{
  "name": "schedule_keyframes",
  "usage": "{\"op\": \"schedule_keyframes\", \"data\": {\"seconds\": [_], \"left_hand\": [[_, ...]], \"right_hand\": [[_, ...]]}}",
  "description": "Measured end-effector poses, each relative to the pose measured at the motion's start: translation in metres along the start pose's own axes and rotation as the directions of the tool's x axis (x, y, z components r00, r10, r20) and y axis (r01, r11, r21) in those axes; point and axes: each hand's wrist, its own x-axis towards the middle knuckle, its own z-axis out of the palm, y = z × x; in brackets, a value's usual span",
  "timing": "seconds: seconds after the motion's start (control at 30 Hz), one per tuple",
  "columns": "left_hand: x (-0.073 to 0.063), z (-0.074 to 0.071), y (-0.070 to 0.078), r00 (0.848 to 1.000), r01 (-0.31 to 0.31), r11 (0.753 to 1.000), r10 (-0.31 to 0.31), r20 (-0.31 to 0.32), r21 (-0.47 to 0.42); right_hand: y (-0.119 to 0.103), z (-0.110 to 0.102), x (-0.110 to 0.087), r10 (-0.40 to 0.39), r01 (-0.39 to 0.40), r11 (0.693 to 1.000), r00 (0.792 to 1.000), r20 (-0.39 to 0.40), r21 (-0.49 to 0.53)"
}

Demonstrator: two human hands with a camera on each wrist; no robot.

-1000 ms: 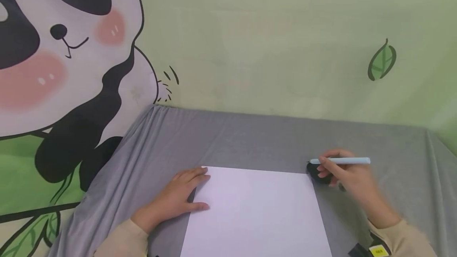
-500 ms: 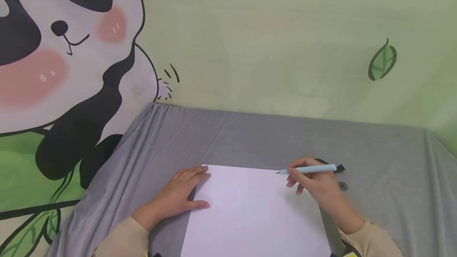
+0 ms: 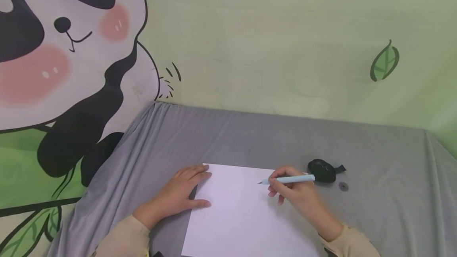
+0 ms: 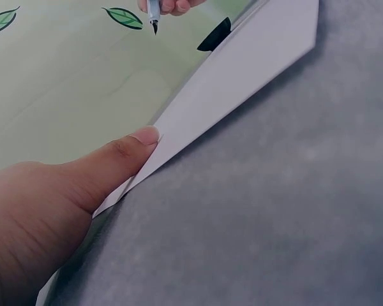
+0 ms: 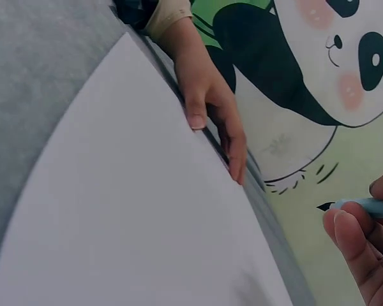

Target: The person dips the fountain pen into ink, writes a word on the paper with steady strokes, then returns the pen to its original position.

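Note:
A white sheet of paper [image 3: 228, 213] with a blank surface lies on the grey cloth. My left hand [image 3: 178, 193] rests over its left edge, fingers extended near the far corner and the thumb [image 4: 134, 150] on the paper. Between thumb and fingers my right hand [image 3: 298, 191] pinches a light blue brush pen [image 3: 294, 179], its dark pointed tip to the left. Both wrist views show that tip [image 5: 324, 207] above the sheet, apart from it. The right hand and forearm cover the sheet's far right part in the head view.
Just right of the paper's far right corner sits a rounded black object [image 3: 322, 171] with a short strap-like tail. A small dark grey disc [image 3: 343, 186] lies beside it. Behind the cloth-covered table [image 3: 250, 138] stands a pale green wall [image 3: 267, 50] with a panda picture.
My right hand has moved left and slightly nearer with the brush pen, from beside the black object to over the paper. The black object and disc are now uncovered. My left hand stays put.

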Motion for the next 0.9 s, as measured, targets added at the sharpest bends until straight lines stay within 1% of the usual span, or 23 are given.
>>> {"op": "schedule_keyframes", "data": {"seconds": [0.07, 0.17, 0.27, 0.37, 0.5, 0.63, 0.9], "left_hand": [[-0.001, 0.0, -0.001, 1.0, -0.001, 1.0, 0.0, -0.003, -0.001], [-0.001, 0.0, -0.002, 1.0, 0.002, 1.0, -0.002, 0.003, 0.003], [-0.001, 0.0, -0.002, 1.0, 0.003, 1.0, -0.003, 0.011, 0.004], [-0.001, 0.0, -0.002, 1.0, 0.004, 1.0, -0.004, 0.013, 0.001], [0.0, 0.001, -0.002, 1.0, -0.003, 1.0, 0.003, 0.008, 0.006], [0.002, 0.0, -0.002, 1.0, -0.013, 1.0, 0.013, 0.0, 0.02], [0.0, -0.001, -0.001, 1.0, -0.003, 1.0, 0.003, 0.005, 0.012]], "right_hand": [[0.004, 0.005, 0.001, -0.028, 0.027, 1.0, 1.0, 0.01, 0.003], [0.009, 0.011, 0.0, -0.025, 0.025, 1.0, 0.999, 0.023, -0.016], [0.014, 0.015, -0.001, 0.036, -0.035, 0.999, 0.999, 0.029, -0.037], [0.018, 0.018, -0.002, 0.106, -0.105, 0.993, 0.994, 0.03, -0.049], [0.021, 0.021, -0.004, 0.145, -0.143, 0.988, 0.989, 0.029, -0.063], [0.024, 0.023, -0.004, 0.142, -0.139, 0.988, 0.989, 0.033, -0.064], [0.031, 0.025, -0.005, 0.103, -0.101, 0.994, 0.993, 0.063, -0.031]]}}
